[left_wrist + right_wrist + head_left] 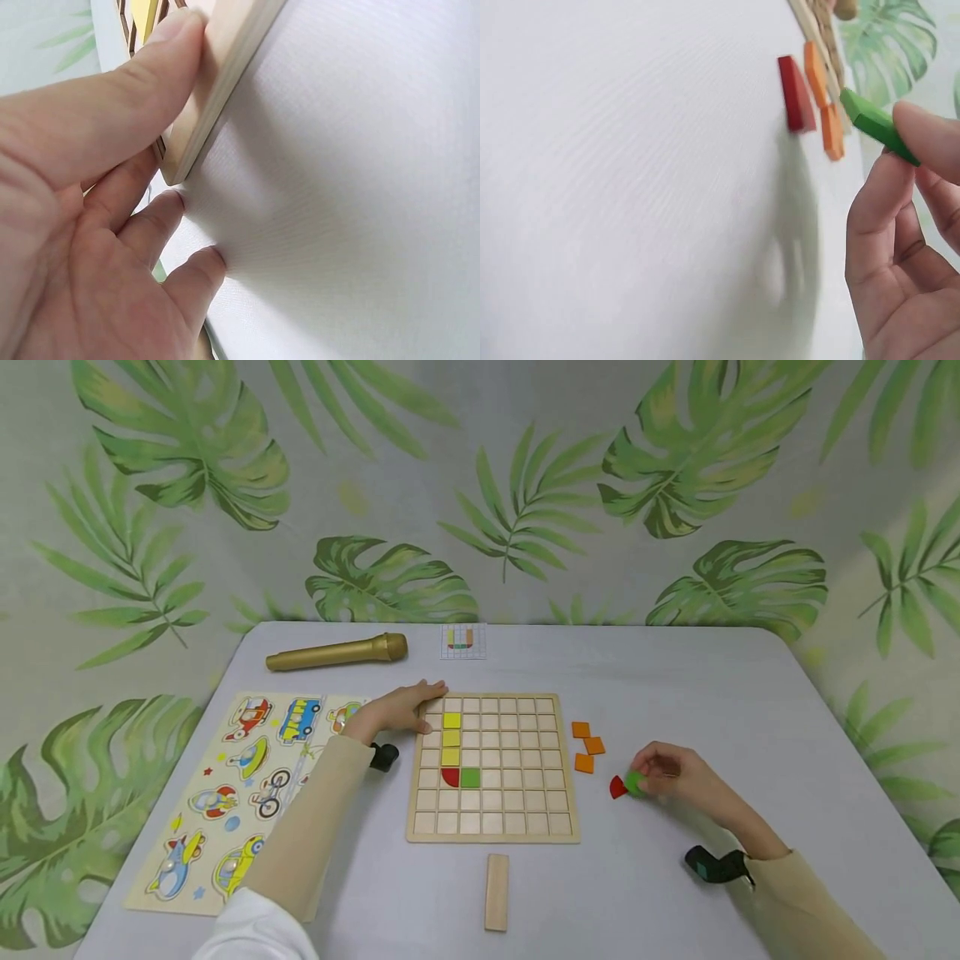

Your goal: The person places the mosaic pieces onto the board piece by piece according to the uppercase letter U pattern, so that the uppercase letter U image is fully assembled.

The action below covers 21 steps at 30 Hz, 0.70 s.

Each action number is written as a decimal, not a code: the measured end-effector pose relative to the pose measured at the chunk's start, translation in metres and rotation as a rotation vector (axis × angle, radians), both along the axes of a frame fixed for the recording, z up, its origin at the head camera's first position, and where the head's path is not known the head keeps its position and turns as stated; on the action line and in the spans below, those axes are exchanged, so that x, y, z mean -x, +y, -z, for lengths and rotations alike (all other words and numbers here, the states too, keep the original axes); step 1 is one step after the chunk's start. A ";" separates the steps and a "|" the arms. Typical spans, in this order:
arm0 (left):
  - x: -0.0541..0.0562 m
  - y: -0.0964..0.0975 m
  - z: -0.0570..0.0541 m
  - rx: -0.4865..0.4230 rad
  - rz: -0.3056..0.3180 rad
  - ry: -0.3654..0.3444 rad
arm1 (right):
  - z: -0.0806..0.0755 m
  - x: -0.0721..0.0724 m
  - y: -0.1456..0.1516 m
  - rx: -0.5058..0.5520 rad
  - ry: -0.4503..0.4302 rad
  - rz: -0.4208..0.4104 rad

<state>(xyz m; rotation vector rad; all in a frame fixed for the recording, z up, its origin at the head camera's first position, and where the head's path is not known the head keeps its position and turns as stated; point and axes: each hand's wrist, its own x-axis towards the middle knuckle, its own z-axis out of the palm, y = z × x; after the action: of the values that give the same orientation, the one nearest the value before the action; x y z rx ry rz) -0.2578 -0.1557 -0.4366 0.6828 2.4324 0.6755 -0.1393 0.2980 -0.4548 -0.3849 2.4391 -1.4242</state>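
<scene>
The square wooden grid board lies mid-table with yellow square tiles, a red quarter-round tile and a green square tile in its cells. At its far left corner, my left hand holds the rim, thumb on top and fingers around the outer edge. To the right of the board, my right hand pinches a green tile between thumb and fingers, above the table. Beside that tile lies a red fan-shaped tile. Orange square tiles lie nearer the board.
A picture puzzle board with vehicles lies at the left, partly under my left forearm. Behind the grid board are a gold microphone and a small pattern card. A plain wooden strip lies in front.
</scene>
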 end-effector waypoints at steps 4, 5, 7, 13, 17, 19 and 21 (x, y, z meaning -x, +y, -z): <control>0.001 0.001 -0.001 0.000 -0.010 -0.011 | -0.006 0.004 -0.015 0.043 -0.069 0.002; 0.001 0.000 0.000 0.001 -0.011 -0.010 | -0.007 0.005 -0.020 0.053 -0.083 0.002; 0.001 0.000 0.000 0.001 -0.011 -0.010 | -0.008 0.009 -0.033 0.061 -0.094 -0.023; -0.001 0.000 0.000 -0.013 -0.012 -0.015 | -0.007 0.020 -0.076 0.089 -0.082 -0.126; -0.002 0.000 -0.001 -0.019 -0.019 -0.020 | -0.006 0.028 -0.107 0.116 -0.065 -0.206; -0.002 0.000 -0.002 -0.017 -0.017 -0.019 | -0.005 0.032 -0.122 0.110 -0.049 -0.234; -0.002 0.001 -0.003 -0.016 -0.014 -0.016 | -0.006 0.034 -0.136 0.100 -0.038 -0.252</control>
<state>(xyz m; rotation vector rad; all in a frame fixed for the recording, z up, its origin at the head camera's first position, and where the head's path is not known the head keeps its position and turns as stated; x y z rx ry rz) -0.2562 -0.1551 -0.4339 0.6643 2.4214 0.7044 -0.1736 0.1615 -0.4492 -0.6560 2.2036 -1.4316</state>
